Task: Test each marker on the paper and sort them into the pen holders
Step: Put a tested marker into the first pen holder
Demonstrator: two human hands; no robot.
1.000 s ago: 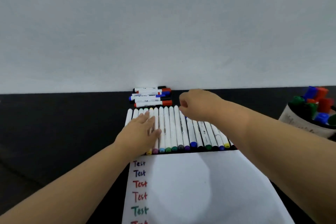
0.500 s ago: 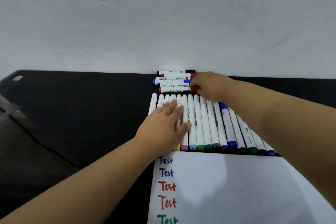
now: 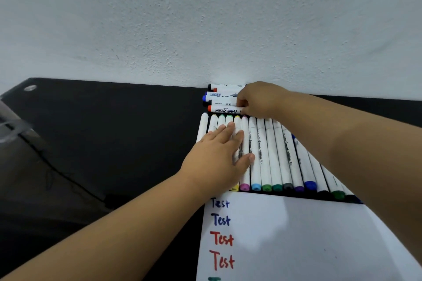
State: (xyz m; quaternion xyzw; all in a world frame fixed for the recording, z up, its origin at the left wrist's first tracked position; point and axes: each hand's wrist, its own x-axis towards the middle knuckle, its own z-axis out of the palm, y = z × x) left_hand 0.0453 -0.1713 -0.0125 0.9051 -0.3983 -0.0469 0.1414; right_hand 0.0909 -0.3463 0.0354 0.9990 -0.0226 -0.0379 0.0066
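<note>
The right hand (image 3: 260, 99) reaches to the far edge of the tabletop (image 3: 114, 125), its fingers (image 3: 241, 103) curled around the whiteboard markers (image 3: 222, 101) stacked against the wall. The left hand (image 3: 220, 155) lies flat, fingers straight, on the row of white markers (image 3: 267, 153) just beyond the paper (image 3: 296, 235) (several "Test" lines are already written). No pen holder is in view. To lift well, the person should probably pinch one barrel only, draw it clear of its neighbours, and let the left hand steady the row against rolling.
</note>
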